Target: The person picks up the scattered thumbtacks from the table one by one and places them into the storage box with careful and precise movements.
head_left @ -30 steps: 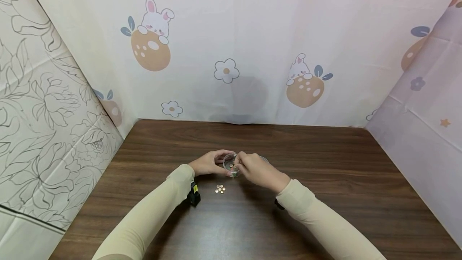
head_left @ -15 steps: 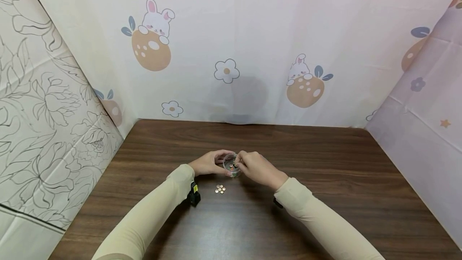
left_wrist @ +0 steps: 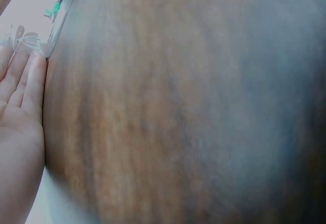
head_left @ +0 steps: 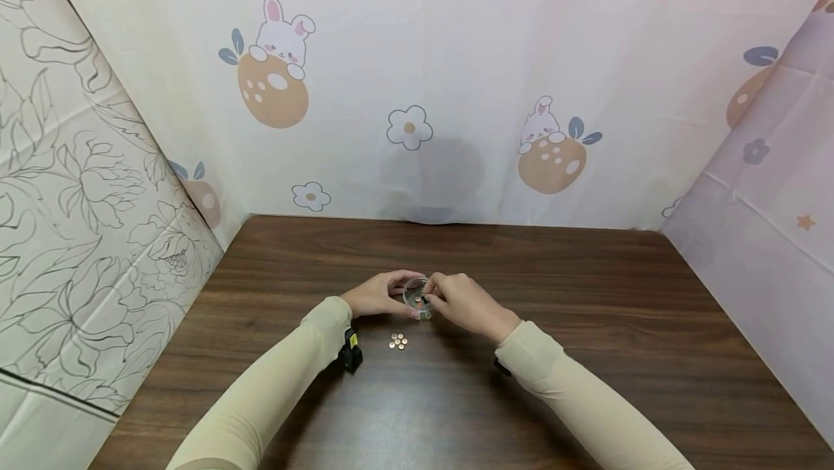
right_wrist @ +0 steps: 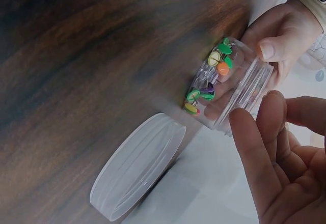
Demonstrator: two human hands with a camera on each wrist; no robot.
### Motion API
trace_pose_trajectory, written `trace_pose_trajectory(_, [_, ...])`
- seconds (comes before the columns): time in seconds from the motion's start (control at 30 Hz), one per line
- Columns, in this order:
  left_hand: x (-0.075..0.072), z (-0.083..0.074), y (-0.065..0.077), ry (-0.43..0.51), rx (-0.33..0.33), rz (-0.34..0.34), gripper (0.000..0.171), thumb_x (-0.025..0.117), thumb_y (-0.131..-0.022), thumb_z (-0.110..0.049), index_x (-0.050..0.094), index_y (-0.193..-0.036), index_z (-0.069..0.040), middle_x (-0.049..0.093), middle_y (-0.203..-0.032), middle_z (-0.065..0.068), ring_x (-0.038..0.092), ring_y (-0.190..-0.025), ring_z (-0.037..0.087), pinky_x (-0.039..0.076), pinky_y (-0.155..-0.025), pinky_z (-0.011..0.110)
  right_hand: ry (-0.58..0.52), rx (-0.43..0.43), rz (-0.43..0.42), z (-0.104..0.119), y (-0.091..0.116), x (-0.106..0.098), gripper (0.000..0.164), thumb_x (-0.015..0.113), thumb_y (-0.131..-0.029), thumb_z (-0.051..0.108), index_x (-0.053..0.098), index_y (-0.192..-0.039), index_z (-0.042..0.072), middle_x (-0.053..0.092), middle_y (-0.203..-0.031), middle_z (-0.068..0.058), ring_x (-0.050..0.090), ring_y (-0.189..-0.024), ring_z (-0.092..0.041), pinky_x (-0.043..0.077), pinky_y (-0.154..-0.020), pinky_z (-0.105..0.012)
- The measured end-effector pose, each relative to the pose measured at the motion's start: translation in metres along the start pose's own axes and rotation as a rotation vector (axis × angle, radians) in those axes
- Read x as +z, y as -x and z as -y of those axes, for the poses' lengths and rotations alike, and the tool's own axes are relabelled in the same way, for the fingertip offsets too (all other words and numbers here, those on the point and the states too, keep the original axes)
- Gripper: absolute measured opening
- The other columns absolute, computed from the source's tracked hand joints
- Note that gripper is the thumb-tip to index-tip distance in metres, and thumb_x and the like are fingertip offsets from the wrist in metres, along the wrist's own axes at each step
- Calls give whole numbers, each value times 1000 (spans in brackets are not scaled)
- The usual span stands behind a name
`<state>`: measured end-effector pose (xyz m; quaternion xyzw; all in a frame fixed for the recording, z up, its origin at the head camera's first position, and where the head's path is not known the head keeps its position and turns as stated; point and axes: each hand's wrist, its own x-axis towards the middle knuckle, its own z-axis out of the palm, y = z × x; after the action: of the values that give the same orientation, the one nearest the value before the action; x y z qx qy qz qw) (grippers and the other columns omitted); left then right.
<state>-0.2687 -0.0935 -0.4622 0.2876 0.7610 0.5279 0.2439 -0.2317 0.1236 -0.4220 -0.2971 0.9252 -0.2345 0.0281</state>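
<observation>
My left hand grips a small clear plastic jar with its mouth facing my right hand. Colourful thumbtacks in green, yellow, orange and purple lie inside. The fingers of my right hand reach to the jar's mouth; in the right wrist view their tips overlap its ridged rim. I cannot tell whether these fingertips pinch a tack. A translucent round lid lies on the table by the jar, hidden by my right hand in the head view.
Several tacks sit in a small cluster on the dark wooden table, in front of the jar. Patterned cloth hangs along the table's back and sides. A black wrist camera sits under the left sleeve.
My right hand has shifted slightly and now covers the lid's edge in the head view. Tacks inside the jar show differently. My left hand and the loose cluster stay put.
</observation>
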Motion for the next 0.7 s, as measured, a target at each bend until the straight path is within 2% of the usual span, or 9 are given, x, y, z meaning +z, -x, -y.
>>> trace_pose_trajectory(0.1, [0, 0, 0, -5, 1, -2, 70, 75, -79, -19, 40, -140, -15, 45, -140, 10, 44, -122, 22, 40, -102, 45, -12, 4, 9, 1, 2, -1, 13, 56, -94, 17, 63, -102, 11, 65, -82, 4, 52, -60, 0, 49, -55, -23])
trace_pose_trajectory(0.27, [1, 0, 0, -15, -5, -9, 71, 75, -80, -20, 40, -141, -14, 46, -139, 8, 44, -122, 20, 40, -102, 46, -16, -6, 4, 3, 5, 0, 7, 57, -92, 19, 61, -96, 15, 60, -71, 10, 48, -51, -1, 46, -47, -23])
trace_pose_trajectory(0.43, [0, 0, 1, -16, 22, 2, 71, 75, -80, -20, 39, -141, -11, 48, -136, 11, 46, -121, 22, 41, -101, 46, -1, -67, -2, 5, 9, 2, 4, 61, -89, 20, 61, -91, 17, 57, -64, 11, 46, -48, -1, 43, -44, -22])
trace_pose_trajectory(0.7, [-1, 1, 0, -5, 52, 24, 71, 73, -81, -18, 37, -142, -7, 48, -136, 16, 47, -120, 24, 43, -100, 45, -3, -156, 15, 8, 12, 9, 4, 64, -88, 18, 62, -89, 14, 56, -63, 12, 47, -50, 1, 44, -46, -20])
